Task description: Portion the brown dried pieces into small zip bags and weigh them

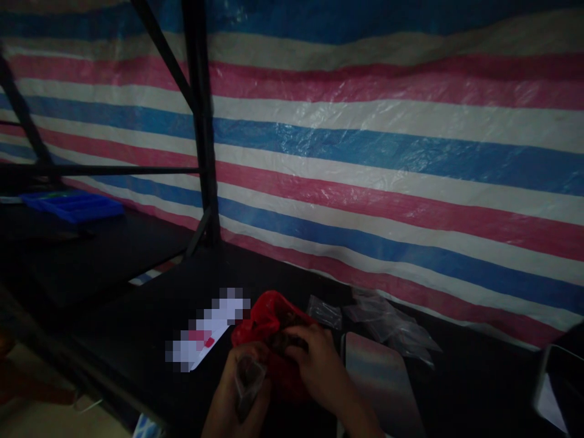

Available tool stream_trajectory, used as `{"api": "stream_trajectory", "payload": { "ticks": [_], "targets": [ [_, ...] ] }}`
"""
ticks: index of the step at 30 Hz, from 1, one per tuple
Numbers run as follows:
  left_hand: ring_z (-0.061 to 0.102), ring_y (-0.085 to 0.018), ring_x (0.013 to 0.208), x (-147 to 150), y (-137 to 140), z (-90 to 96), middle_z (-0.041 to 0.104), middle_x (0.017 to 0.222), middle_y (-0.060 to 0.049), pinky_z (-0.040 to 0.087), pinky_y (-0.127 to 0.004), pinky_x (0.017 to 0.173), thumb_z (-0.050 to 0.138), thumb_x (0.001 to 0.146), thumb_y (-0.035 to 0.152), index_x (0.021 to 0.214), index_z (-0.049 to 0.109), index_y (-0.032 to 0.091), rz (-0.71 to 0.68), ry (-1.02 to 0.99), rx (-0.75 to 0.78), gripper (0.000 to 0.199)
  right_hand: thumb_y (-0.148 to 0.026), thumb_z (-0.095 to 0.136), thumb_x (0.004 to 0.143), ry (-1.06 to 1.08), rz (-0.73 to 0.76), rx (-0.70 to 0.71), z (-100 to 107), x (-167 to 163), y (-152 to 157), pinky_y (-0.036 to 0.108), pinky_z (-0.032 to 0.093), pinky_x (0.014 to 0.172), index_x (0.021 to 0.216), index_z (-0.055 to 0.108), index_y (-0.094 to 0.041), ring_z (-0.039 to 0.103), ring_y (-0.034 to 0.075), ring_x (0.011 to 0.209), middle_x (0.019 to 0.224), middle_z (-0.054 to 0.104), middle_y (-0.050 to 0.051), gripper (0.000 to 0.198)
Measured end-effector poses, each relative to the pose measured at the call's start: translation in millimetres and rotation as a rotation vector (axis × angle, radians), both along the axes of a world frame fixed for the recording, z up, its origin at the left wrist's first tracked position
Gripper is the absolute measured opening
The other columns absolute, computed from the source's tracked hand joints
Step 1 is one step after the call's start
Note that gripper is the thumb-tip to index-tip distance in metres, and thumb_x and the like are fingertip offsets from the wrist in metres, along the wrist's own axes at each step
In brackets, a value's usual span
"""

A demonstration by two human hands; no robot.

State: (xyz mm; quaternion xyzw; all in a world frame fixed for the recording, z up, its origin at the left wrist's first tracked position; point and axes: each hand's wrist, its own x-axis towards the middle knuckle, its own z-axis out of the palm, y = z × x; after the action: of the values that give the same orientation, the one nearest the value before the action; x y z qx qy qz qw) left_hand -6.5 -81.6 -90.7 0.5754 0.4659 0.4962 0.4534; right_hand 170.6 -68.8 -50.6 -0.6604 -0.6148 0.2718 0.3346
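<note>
As the head view has it, red bag [270, 308]: open on the black table [150, 340] before me, dark contents [283, 333] in its mouth.
Left hand [228, 378]: closed around a small clear bag [249, 378], at the red bag's near side.
Right hand [319, 362]: fingers in the mouth; can't tell if I'm gripping anything.
Panel [378, 380]: flat, reflective, beside my right forearm.

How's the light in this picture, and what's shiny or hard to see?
Head view: dim overall, the black table sinking into shadow; small glints on the striped sheet; square blocks obscuring the white paper; left hand and right hand slightly soft; the inside of the red bag too dark to make out.
</note>
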Motion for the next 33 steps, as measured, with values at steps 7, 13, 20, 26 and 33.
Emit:
{"api": "stream_trajectory", "payload": {
  "ticks": [7,13,20,26,33],
  "targets": [
    [0.067,-0.027,0.13,19,16,43.2,0.072,0.133,-0.008,0.054,-0.037,0.112,0.063,0.093,0.057,0.131,0.062,0.029,-0.088,-0.048,-0.044,0.047,-0.02,0.062,0.09,0.164,0.007,0.101,0,20,12,0.045,0.045,0.114,0.121,0.081,-0.027,0.067,0.03,0.126,0.126,0.079,0.007,0.037],
    [0.07,-0.027,0.127,29,49,34.1,0.074,0.135,-0.008,0.057,-0.036,0.109,0.064,0.093,0.061,0.128,0.065,0.027,-0.208,-0.069,-0.083,0.049,-0.026,0.064,0.089,0.371,-0.011,0.155,9,35,12,0.043,0.052,0.109,0.117,0.079,-0.024,0.073,0.029,0.119,0.121,0.081,0.009,0.032],
    [0.066,-0.032,0.137,30,51,3.6,0.072,0.145,-0.009,0.053,-0.045,0.117,0.074,0.083,0.044,0.134,0.068,0.026,-0.126,-0.066,-0.084,0.055,-0.026,0.064,0.089,0.375,0.02,0.174,38,25,5,0.041,0.054,0.105,0.116,0.079,-0.027,0.074,0.026,0.115,0.12,0.08,0.006,0.03],
    [0.064,-0.033,0.139,30,56,-5.6,0.071,0.147,-0.008,0.052,-0.049,0.117,0.071,0.085,0.035,0.134,0.07,0.028,-0.15,-0.064,-0.024,0.049,-0.005,0.057,0.084,0.055,0.075,0.202,48,14,-1,0.036,0.052,0.109,0.117,0.078,-0.028,0.07,0.022,0.119,0.123,0.075,0.004,0.046],
    [0.064,-0.033,0.139,29,55,-21.7,0.069,0.149,-0.01,0.051,-0.051,0.118,0.066,0.091,0.04,0.14,0.068,0.03,-0.139,0.036,0.031,0.05,-0.003,0.054,0.086,-0.159,0.137,0.196,55,6,-4,0.039,0.054,0.111,0.126,0.076,-0.028,0.07,0.025,0.124,0.136,0.069,0.006,0.052]
  ]
}}
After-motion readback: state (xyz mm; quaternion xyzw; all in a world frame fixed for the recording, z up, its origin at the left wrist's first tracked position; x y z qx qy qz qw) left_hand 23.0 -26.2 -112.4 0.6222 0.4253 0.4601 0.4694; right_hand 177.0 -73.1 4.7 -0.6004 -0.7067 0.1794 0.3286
